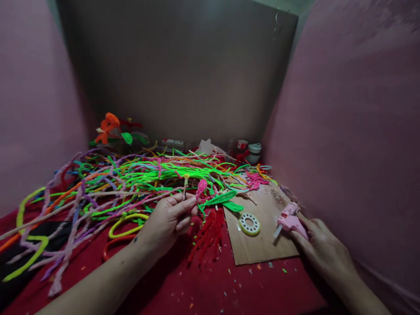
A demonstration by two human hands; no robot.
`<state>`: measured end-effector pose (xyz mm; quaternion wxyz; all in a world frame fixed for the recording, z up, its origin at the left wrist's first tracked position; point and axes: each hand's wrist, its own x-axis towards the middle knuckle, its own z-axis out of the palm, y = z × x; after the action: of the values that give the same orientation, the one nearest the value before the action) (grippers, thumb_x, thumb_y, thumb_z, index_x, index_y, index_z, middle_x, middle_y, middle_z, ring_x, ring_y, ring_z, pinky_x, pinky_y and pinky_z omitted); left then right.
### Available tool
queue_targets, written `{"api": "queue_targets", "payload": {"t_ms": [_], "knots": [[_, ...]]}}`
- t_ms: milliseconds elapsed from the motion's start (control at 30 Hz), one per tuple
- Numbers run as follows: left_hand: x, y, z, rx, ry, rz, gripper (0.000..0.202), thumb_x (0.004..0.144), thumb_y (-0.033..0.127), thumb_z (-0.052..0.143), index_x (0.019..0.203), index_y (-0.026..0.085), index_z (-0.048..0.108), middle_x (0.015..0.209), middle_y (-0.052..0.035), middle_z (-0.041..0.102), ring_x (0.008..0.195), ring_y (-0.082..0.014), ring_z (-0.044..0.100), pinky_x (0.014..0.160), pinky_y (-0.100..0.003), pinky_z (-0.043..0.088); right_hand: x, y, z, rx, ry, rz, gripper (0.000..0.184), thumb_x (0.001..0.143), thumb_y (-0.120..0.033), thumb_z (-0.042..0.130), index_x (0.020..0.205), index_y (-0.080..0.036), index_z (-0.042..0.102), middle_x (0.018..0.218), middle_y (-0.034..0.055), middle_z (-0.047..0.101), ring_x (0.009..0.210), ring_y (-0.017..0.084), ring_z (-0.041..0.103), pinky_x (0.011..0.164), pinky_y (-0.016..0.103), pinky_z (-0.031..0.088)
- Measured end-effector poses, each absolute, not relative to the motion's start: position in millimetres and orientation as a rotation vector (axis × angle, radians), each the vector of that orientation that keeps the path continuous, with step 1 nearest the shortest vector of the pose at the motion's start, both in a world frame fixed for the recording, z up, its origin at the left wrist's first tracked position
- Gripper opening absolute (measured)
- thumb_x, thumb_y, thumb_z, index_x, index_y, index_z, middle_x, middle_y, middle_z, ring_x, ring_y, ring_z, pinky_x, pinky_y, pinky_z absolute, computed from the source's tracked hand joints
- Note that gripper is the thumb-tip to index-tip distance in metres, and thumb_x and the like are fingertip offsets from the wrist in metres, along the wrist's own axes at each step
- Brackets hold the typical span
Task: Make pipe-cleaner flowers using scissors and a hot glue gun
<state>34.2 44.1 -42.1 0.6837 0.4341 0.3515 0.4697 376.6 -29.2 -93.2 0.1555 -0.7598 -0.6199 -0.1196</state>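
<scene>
Pinched in my left hand (pixel 172 214) are a thin stem with a yellow tip (pixel 186 177) and a pink pipe-cleaner petal (pixel 201 187), side by side and pointing up. My right hand (pixel 323 245) is wrapped round a pink glue gun (pixel 292 222) at the right edge of the cardboard (pixel 243 253). Its glue stick (pixel 278 231) pokes out toward the lower left. Close to my left hand lie green pipe-cleaner leaves (pixel 223 199) and a bunch of red pipe-cleaner pieces (pixel 210 236).
A tape roll (pixel 249 224) lies on the cardboard. Heaped pipe cleaners (pixel 164 168) spread over the red cloth (pixel 157 280). Behind them stand an orange flower (pixel 110 124) and a lidded cup (pixel 254 153). Pink walls (pixel 354 122) rise at both sides.
</scene>
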Motion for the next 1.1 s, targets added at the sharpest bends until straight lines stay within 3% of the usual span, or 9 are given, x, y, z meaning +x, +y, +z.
{"api": "queue_targets", "payload": {"t_ms": [167,233,300,400,567,767,1100], "knots": [[36.6,42.0,-41.5,0.952,0.746,1.044,0.016,0.076,0.026,0.063,0.077,0.013,0.055,0.059,0.0035,0.054,0.034,0.0030,0.025,0.035,-0.013,0.014,368.9,-31.9,-71.8,-1.957,-1.806,-0.338,0.039,0.079,-0.044,0.049,0.102,-0.016,0.064,0.089,0.0116,0.059,0.083,0.028,0.058,0.067,0.039,0.047],[37.8,40.0,-39.7,0.947,0.713,1.020,0.016,0.077,0.026,0.062,0.075,0.013,0.055,0.060,0.0033,0.054,0.033,0.0030,0.025,0.035,-0.013,0.015,346.0,-31.8,-57.7,-1.729,-1.734,-0.172,0.032,0.078,-0.043,0.050,0.090,-0.017,0.067,0.089,0.0112,0.060,0.084,0.026,0.057,0.068,0.036,0.046],[38.6,37.2,-38.1,0.936,0.671,0.982,0.015,0.077,0.027,0.062,0.077,0.014,0.055,0.061,0.0034,0.055,0.033,0.0030,0.025,0.035,-0.013,0.015,310.6,-27.9,-44.1,-1.523,-1.715,0.209,0.025,0.079,-0.038,0.053,0.080,-0.020,0.070,0.085,0.0084,0.063,0.082,0.023,0.059,0.068,0.032,0.046],[38.8,32.7,-37.1,0.933,0.611,0.937,0.014,0.078,0.026,0.061,0.076,0.014,0.054,0.061,0.0041,0.054,0.033,0.0032,0.025,0.035,-0.013,0.015,249.9,-15.1,-31.1,-1.330,-1.584,0.850,0.020,0.074,-0.036,0.060,0.082,-0.021,0.072,0.074,0.0043,0.066,0.070,0.018,0.059,0.062,0.028,0.047],[36.8,30.2,-37.1,0.928,0.572,0.890,0.016,0.080,0.028,0.059,0.074,0.013,0.055,0.061,0.0036,0.053,0.033,0.0027,0.024,0.035,-0.013,0.017,189.1,9.6,-29.8,-0.821,-1.038,1.510,0.011,0.066,-0.023,0.072,0.077,-0.026,0.073,0.069,-0.0022,0.068,0.060,0.011,0.056,0.058,0.022,0.045],[35.7,31.9,-38.3,0.914,0.535,0.824,0.018,0.080,0.029,0.059,0.073,0.012,0.056,0.059,0.0033,0.052,0.033,0.0022,0.022,0.035,-0.014,0.021,182.9,20.9,-34.6,-0.715,-0.952,1.586,0.009,0.059,-0.020,0.076,0.064,-0.015,0.070,0.058,-0.0004,0.064,0.052,0.008,0.053,0.053,0.020,0.041],[37.3,30.3,-37.8,0.910,0.566,0.784,0.020,0.079,0.030,0.059,0.073,0.012,0.057,0.058,0.0033,0.051,0.034,0.0014,0.022,0.034,-0.014,0.019,182.6,20.5,-38.9,-0.683,-0.910,1.601,0.011,0.060,-0.018,0.075,0.068,-0.014,0.070,0.059,0.0005,0.065,0.053,0.009,0.056,0.055,0.020,0.044]]}}
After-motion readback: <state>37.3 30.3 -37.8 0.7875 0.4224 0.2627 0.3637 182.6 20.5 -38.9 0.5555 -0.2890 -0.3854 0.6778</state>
